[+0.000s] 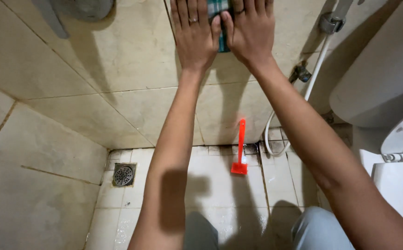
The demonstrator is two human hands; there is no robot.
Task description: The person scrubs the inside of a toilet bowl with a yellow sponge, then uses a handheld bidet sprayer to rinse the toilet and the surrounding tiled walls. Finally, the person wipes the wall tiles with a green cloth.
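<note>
Pressing a checked cloth (220,18) flat against the tiled wall (132,51), left hand (194,37) and right hand (252,32) side by side, fingers (183,14) together and outstretched.

Orange brush (240,153), floor drain (123,175), white toilet (387,92)

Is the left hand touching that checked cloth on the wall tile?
Touching. The head view shows the left hand pressed flat with its thumb lying on the green checked cloth, no gap visible.

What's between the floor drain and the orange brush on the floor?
In the head view, only bare wet floor tiles lie between the drain and the orange brush; the person's left forearm crosses in front.
</note>
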